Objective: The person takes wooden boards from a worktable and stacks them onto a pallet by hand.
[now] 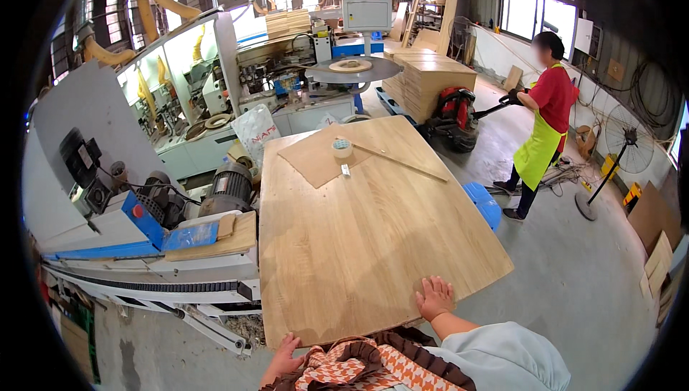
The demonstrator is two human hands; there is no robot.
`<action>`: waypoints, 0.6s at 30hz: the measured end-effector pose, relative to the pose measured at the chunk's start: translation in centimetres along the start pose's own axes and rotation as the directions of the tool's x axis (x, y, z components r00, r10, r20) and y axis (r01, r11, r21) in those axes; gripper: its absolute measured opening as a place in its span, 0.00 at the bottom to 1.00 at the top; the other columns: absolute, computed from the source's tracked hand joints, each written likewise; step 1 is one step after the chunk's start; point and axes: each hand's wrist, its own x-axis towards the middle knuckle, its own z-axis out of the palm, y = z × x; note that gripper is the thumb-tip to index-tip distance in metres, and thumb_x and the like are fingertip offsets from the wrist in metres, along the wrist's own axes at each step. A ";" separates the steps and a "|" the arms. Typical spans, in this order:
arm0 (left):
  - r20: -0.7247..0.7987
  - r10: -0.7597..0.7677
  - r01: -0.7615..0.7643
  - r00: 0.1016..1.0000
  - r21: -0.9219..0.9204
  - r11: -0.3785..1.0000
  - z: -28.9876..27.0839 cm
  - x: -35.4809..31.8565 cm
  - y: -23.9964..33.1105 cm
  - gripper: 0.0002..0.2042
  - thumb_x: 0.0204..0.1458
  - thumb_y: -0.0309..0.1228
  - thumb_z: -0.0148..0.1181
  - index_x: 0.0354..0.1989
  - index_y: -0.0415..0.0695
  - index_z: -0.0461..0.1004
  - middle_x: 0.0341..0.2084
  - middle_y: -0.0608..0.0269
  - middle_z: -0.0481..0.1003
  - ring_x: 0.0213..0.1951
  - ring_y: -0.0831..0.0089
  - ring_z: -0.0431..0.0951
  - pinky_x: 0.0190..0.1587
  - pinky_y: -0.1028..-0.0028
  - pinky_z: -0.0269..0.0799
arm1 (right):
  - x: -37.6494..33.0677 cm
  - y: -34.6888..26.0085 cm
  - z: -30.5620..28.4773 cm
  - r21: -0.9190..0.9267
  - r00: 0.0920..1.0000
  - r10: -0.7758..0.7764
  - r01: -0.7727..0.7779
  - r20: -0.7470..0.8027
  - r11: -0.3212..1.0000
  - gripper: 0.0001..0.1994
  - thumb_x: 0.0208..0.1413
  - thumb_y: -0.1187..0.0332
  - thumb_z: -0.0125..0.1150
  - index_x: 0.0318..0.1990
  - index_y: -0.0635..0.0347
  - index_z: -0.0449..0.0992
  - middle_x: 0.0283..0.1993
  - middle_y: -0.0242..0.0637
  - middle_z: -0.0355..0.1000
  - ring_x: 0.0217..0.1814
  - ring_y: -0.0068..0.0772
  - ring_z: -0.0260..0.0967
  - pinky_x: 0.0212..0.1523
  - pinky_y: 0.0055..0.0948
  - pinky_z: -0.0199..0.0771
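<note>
A broad wood-grain panel lies flat in front of me. My right hand rests palm down on its near right part, with the fingers spread. At the near left corner my left hand touches the panel's edge, its fingers loosely stretched and nothing seen in them. Toward the far end lie a brown sheet, a roll of tape and a small white tag. A thin wooden strip runs slantwise on the right of the tape.
A machine with a motor stands close on the left. Beyond the panel are a round metal table and stacked boards. At right, a person in a yellow-green apron grips the handle of a red pallet truck. A blue container sits beside the panel.
</note>
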 end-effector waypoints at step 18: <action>-0.014 -0.032 0.032 0.999 0.031 0.999 0.1 0.0 0.4 0.29 0.40 0.36 0.61 0.52 0.38 0.62 0.58 0.44 0.52 0.61 0.54 0.47 0.61 0.67 0.45 | -0.1 0.2 0.2 -0.008 1.000 -0.008 0.008 0.003 1.000 0.24 0.49 0.52 0.46 0.53 0.50 0.62 0.58 0.39 0.54 0.64 0.40 0.44 0.62 0.45 0.35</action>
